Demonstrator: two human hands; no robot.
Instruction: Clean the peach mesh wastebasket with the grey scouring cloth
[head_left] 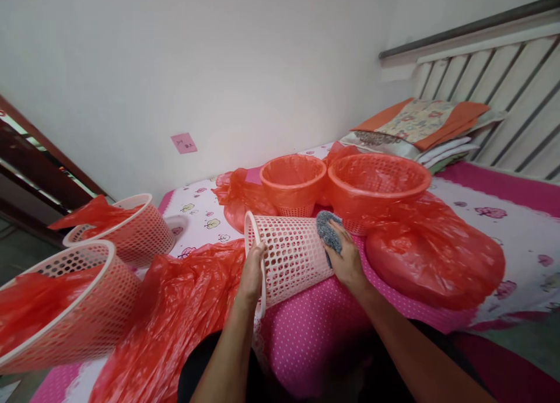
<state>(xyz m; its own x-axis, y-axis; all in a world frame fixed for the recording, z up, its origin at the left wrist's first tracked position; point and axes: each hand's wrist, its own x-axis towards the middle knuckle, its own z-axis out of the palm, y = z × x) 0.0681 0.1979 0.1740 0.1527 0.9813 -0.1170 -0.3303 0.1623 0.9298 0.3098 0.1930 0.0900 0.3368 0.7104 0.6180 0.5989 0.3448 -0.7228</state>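
Note:
A pale pink perforated plastic basket (291, 254) lies on its side on the bed in front of me. My left hand (252, 273) is closed over its rim near the open mouth. My right hand (347, 262) presses a grey scouring pad (329, 230) against the basket's base end, fingers curled over the pad. Behind the basket stand two round baskets lined with red plastic bags, a smaller one (293, 181) and a wider one (378, 184).
Two more pink baskets (131, 231) (65, 309) holding red bags sit at the left. Loose red plastic bags (175, 315) (435, 254) spread across the pink and floral bedsheet. Folded pillows (422, 129) lie by the slatted headboard at the right. A white wall is behind.

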